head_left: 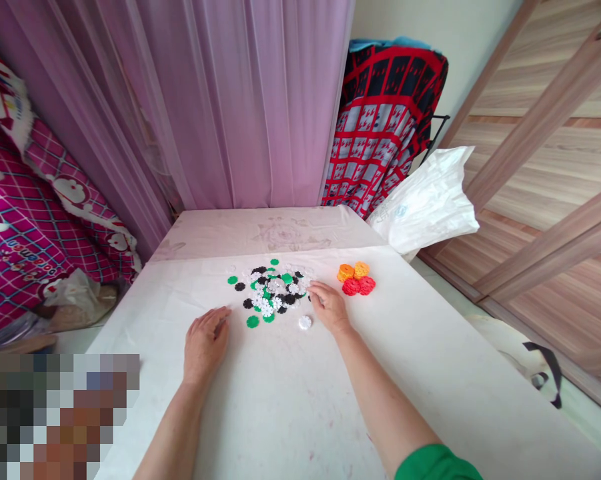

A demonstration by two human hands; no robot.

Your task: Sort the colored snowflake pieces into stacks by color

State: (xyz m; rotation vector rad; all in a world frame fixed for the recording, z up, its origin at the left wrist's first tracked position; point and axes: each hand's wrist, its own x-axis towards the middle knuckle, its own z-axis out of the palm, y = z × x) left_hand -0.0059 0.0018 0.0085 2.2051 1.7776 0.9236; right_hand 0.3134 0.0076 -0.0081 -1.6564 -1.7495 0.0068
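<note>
A loose heap of small notched plastic discs (267,308), shaped like flowers in white, black and green, lies in the middle of the table. My right hand (329,307) reaches in at the heap's right edge, fingers stretched out and fingertips at the white pieces there. Nothing can be made out between its fingers. Just below those fingertips is a separate white disc (305,323). To the left of the heap my left hand (206,340) rests on the tabletop, fingers loosely extended and apart from the discs, holding nothing visible.
Orange discs (345,272) and red discs (351,287) sit in small piles right of my right hand. A white plastic bag (430,200) stands at the table's far right corner. The pale cloth-covered table (280,400) meets a purple curtain (260,100) at the back.
</note>
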